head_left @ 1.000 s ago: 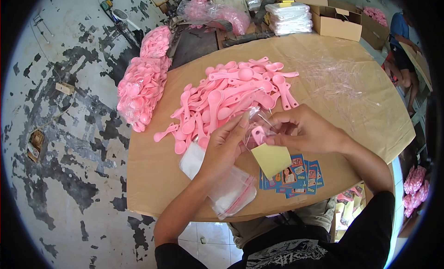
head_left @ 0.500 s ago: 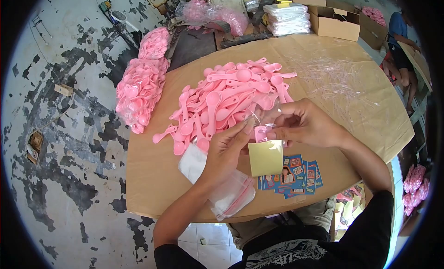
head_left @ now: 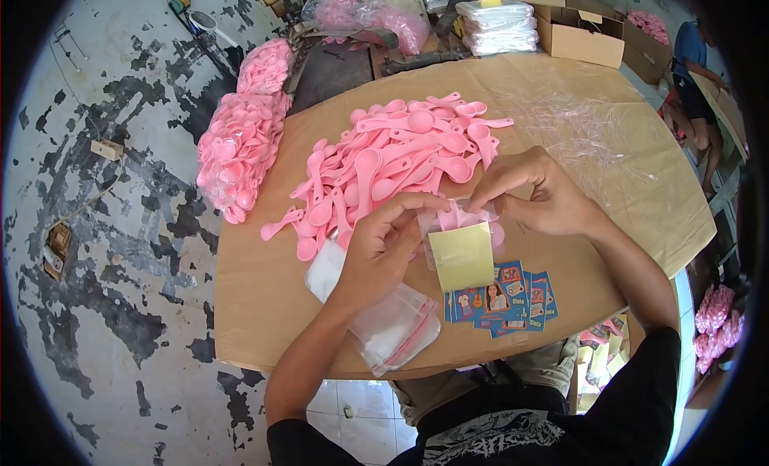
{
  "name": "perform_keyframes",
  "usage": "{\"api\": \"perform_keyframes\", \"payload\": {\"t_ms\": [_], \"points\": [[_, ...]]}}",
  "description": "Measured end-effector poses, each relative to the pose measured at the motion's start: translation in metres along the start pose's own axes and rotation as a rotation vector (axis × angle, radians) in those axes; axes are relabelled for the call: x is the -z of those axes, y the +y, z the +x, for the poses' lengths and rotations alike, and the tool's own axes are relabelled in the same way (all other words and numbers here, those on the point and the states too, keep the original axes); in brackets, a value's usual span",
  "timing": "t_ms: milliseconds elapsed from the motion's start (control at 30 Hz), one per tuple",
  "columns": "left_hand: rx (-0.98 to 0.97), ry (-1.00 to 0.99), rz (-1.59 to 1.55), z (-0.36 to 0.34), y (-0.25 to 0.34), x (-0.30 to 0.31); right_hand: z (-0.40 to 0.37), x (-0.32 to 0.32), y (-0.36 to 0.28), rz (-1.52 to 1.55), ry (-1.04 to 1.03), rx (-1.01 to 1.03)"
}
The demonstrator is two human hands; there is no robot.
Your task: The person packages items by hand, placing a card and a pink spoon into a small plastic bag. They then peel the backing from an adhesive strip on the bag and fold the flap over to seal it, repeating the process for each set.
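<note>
Between my two hands is a small clear plastic bag [head_left: 430, 224] with a yellow card [head_left: 462, 258] and pink plastic spoons in it. My left hand [head_left: 386, 240] pinches the bag's upper left edge. At its top right, my right hand [head_left: 538, 195] is closed with thumb and forefinger on the plastic. Beyond the hands lies a heap of pink measuring spoons [head_left: 400, 157]. Under my left forearm rests a stack of clear bags [head_left: 396, 330]. Below the held bag are several blue printed cards [head_left: 513, 302], partly overlapping.
Brown paper covers the table [head_left: 264, 322]. Thin clear plastic strips [head_left: 577, 133] are scattered at the right. Bulging bags of pink spoons [head_left: 240, 149] stand at the left edge. At the back are wrapped stacks [head_left: 497, 29] and a cardboard box [head_left: 581, 37]. Another person [head_left: 693, 73] sits far right.
My right hand has moved up to the bag's top edge, and the pink spoons now sit lower, behind the card. My left fingers have shifted along the bag's edge.
</note>
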State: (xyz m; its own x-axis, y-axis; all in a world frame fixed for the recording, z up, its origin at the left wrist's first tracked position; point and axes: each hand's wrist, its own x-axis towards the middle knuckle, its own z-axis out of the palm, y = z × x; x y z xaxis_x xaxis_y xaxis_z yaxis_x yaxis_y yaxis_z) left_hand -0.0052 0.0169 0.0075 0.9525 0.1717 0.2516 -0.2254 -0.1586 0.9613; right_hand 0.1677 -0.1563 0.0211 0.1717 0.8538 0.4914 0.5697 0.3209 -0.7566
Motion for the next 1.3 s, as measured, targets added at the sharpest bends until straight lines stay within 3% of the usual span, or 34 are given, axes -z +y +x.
{"api": "perform_keyframes", "payload": {"t_ms": [100, 200, 300, 400, 500, 600, 700, 800, 833, 900, 967, 1000, 1067, 1167, 1233, 1300], "points": [[-0.088, -0.040, 0.074, 0.001, -0.003, 0.000, 0.001, 0.004, 0.009, -0.075, -0.025, 0.144], [-0.043, -0.052, 0.130, 0.001, -0.006, 0.006, 0.002, 0.006, 0.008, -0.095, -0.085, 0.152], [0.048, -0.106, -0.192, 0.001, -0.008, 0.008, 0.002, 0.006, 0.007, -0.142, -0.092, 0.156], [0.056, -0.074, 0.072, 0.002, -0.009, 0.006, 0.003, 0.005, 0.006, -0.156, -0.086, 0.178], [0.013, -0.036, 0.011, 0.005, -0.015, 0.002, 0.002, 0.018, 0.010, -0.408, -0.143, 0.310], [0.048, -0.035, -0.004, 0.007, -0.012, 0.006, 0.001, 0.019, 0.012, -0.276, 0.032, 0.156], [-0.001, -0.071, -0.008, 0.003, -0.009, 0.006, 0.001, -0.003, -0.028, -0.036, -0.052, -0.275], [-0.036, -0.052, 0.032, 0.003, 0.001, 0.015, -0.002, -0.013, -0.021, 0.040, -0.059, -0.310], [-0.109, -0.008, 0.007, 0.005, -0.001, 0.024, -0.004, -0.007, -0.023, 0.073, -0.045, -0.234], [-0.188, 0.057, -0.038, 0.008, 0.004, 0.045, -0.009, 0.025, -0.054, -0.069, -0.217, -0.365], [-0.111, 0.127, 0.076, 0.004, 0.017, 0.062, -0.008, 0.061, -0.088, -0.392, -0.798, -0.449], [-0.078, 0.161, 0.132, 0.002, 0.025, 0.067, -0.020, 0.071, -0.084, -0.102, -0.826, -0.483], [-0.024, 0.070, 0.205, -0.003, 0.034, 0.072, -0.028, 0.066, -0.093, -0.369, -0.786, -0.470], [0.139, -0.149, 0.321, -0.012, 0.043, 0.079, -0.017, 0.017, -0.083, -0.408, -0.512, -0.428], [0.264, -0.340, 0.396, -0.017, 0.052, 0.081, -0.009, -0.028, -0.063, -0.331, -0.362, -0.286], [0.372, -0.567, 0.403, -0.021, 0.047, 0.096, 0.001, -0.065, -0.047, -0.422, -0.365, -0.194]]}}
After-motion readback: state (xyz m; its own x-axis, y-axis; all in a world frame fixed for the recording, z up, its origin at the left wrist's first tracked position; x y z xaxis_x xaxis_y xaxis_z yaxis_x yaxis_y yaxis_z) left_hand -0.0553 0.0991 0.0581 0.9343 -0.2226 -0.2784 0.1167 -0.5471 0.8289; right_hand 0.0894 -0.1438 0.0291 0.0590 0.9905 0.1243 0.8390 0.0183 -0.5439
